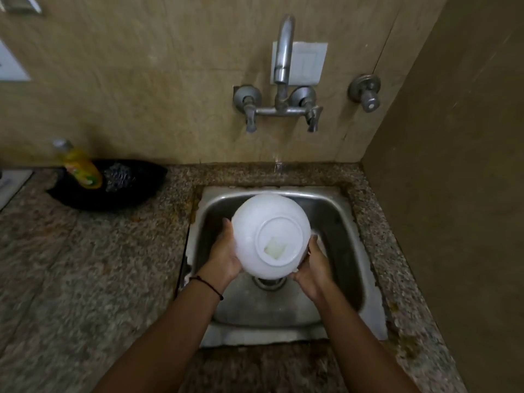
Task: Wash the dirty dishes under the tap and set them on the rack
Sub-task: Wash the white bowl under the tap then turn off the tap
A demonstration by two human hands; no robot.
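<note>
Fingers [226, 225] of the left hand [224, 255] and right hand [313, 265] clamp opposite sides of an upturned white bowl [270, 235], held over the steel sink [337, 222]. Beyond, water falls from the tap [283, 52]; a soap bottle [80, 164] stands on the worktop [85, 251].

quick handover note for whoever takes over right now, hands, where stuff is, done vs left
Left hand: gripping the left side of the white bowl.
Right hand: gripping its right side.
The bowl is held bottom-up over the steel sink, with a pale sticker or residue patch on its base.
Tap: water is running, falling at the back of the sink near the bowl's far edge.
Soap bottle lies on a black tray on the counter, left of the sink.
Done: bowl in hand at the water.
Left: finish rinsing it and put it on the rack, which is not in view.
</note>
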